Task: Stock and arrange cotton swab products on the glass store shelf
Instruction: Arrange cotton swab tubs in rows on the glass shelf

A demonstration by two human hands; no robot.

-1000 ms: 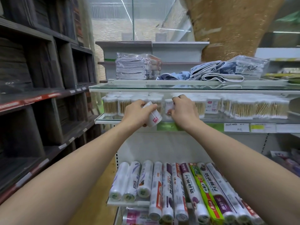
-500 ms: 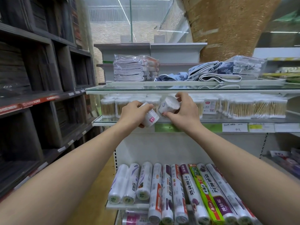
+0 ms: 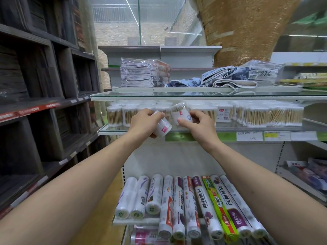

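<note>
Mostly the glass shelf (image 3: 265, 129) is stocked; I see left hand (image 3: 144, 122) and right hand (image 3: 199, 124) each grasping one swab tub, not placed yet.

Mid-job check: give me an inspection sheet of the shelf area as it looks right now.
Surface: glass shelf packed with rows of cotton swab tubs; price tags along its front edge.
Job's things: tilted swab tub held by the left hand; second swab tub held by the right hand, in front of the row.
Clutter: nothing seen.
Grippers: left hand and right hand each grip one tub.
Cables: nothing seen.
Surroundings: folded cloths on the upper glass shelf; plastic-wrap rolls below; dark wooden shelving to the left.
</note>
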